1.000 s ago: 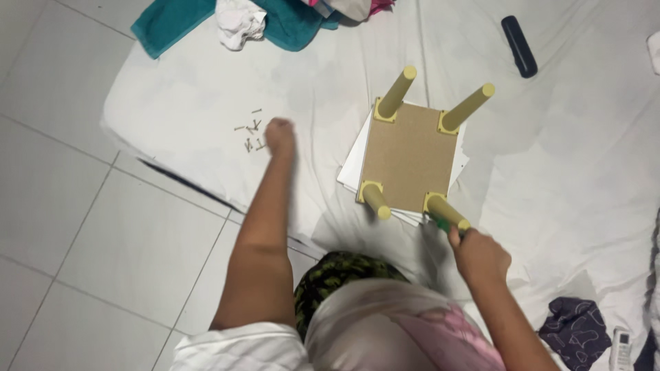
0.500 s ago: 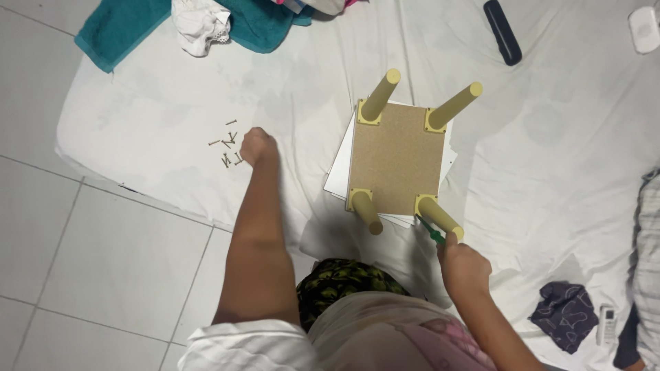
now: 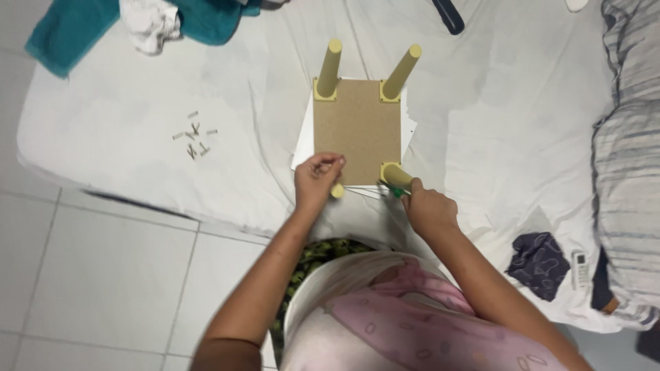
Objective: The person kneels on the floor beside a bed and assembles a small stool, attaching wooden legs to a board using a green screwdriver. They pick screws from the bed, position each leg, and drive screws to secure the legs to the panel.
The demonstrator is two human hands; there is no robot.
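Note:
A small stool lies upside down on a white sheet, its brown underside board [image 3: 357, 127] facing up with yellow legs [image 3: 331, 67] at the corners. My left hand [image 3: 316, 180] is at the board's near-left corner, fingers pinched on something small, covering most of that leg. My right hand [image 3: 427, 207] holds a green-handled tool [image 3: 399, 193] against the base of the near-right leg [image 3: 397, 176]. Several small screws [image 3: 194, 137] lie loose on the sheet to the left.
White papers [image 3: 302, 141] lie under the stool. A teal towel [image 3: 69, 31] and white cloth [image 3: 148, 20] sit at the top left, a dark remote-like object [image 3: 448, 15] at the top. A striped pillow [image 3: 629, 158], dark cloth [image 3: 540, 255] and white remote [image 3: 580, 269] lie right. Tiled floor [image 3: 103, 275] lower left.
My left hand has come back from the pile of screws to the stool's near-left corner. My right hand has stayed at the near-right leg. The view has shifted.

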